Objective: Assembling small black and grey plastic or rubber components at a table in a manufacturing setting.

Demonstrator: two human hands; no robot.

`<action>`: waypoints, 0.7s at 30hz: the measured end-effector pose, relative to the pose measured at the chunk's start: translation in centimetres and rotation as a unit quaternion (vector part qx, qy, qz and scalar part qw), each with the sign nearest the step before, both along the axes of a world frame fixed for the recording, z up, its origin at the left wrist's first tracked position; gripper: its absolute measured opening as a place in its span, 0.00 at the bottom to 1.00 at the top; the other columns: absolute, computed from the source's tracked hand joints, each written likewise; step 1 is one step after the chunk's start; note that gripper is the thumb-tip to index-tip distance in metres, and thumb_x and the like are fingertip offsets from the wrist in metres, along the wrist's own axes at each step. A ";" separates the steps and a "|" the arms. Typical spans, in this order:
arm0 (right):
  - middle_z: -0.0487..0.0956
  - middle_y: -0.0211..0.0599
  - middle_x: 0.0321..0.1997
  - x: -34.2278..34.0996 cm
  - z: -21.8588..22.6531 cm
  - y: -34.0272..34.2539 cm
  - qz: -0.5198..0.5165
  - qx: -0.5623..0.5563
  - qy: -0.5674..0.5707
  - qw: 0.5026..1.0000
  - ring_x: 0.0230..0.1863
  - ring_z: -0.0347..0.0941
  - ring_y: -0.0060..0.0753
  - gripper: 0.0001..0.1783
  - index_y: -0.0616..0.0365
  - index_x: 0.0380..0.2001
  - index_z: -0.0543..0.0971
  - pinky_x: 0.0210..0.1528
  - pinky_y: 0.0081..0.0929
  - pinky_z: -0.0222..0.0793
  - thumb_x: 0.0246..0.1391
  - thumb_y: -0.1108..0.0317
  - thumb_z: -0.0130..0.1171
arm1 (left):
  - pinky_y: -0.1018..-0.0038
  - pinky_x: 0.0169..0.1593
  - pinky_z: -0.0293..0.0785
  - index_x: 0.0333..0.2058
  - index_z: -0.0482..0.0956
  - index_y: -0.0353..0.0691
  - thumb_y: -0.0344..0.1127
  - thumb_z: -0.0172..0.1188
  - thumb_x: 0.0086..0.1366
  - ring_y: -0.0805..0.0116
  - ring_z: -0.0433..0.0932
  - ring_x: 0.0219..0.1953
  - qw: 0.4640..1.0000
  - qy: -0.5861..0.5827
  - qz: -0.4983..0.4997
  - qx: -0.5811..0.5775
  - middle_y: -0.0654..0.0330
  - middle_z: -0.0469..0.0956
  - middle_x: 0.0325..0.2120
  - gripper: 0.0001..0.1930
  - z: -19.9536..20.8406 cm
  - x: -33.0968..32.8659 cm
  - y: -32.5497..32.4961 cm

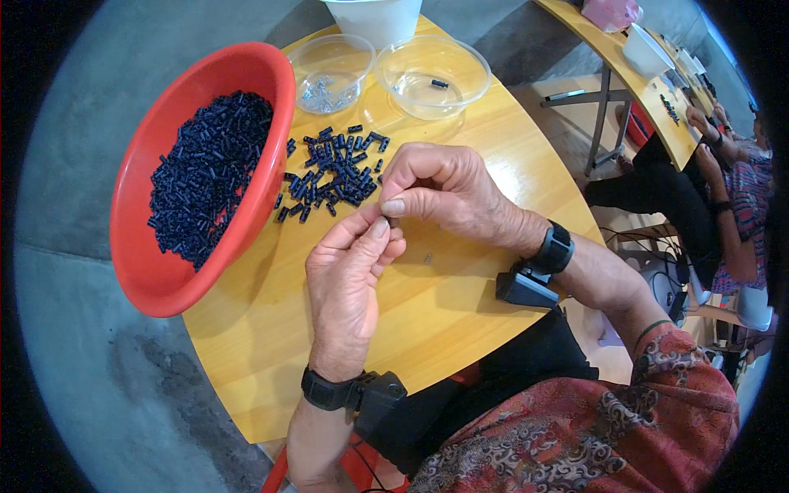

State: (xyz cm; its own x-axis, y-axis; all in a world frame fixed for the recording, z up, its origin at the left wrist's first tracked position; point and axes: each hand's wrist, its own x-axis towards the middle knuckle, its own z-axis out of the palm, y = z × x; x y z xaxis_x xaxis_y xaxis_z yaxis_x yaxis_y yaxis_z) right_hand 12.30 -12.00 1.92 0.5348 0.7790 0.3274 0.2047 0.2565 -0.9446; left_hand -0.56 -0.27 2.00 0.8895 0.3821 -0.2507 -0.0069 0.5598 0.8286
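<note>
My left hand (347, 275) and my right hand (452, 187) meet over the wooden table (246, 345), fingertips pinched together. Between them is something small, mostly covered by the fingers, so its kind does not show. Just beyond the fingers lies a loose pile of small dark blue cylindrical plastic parts (341, 172). A tiny metal piece, perhaps a spring (428, 258), rests on the wood below my right hand.
A red basin (283, 107) full of similar dark parts stands tilted at the left. Behind the pile are a clear bowl (304, 62) of small metal pieces, another clear bowl (472, 86) with a dark part, and a white tub (386, 20). People sit by another table (604, 49) at right.
</note>
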 end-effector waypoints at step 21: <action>0.74 0.37 0.26 -0.2 0.9 -0.5 -0.051 -0.009 -0.388 0.920 0.29 0.74 0.42 0.03 0.61 0.25 0.76 0.31 0.30 0.70 0.44 0.76 0.59 | 0.81 0.36 0.74 0.41 0.77 0.33 0.28 0.58 0.60 0.76 0.77 0.29 1.000 0.002 -0.023 0.001 0.60 0.79 0.31 0.10 -0.6 0.0 1.3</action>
State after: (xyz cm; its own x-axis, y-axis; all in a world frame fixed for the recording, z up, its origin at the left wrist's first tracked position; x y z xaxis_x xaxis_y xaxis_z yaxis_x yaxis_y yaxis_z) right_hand 12.14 -12.50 2.78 0.2160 0.7474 0.6283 0.8411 0.1844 -0.5085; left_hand -0.55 1.01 1.42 0.9054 0.3404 -0.2537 0.0226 0.5579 0.8296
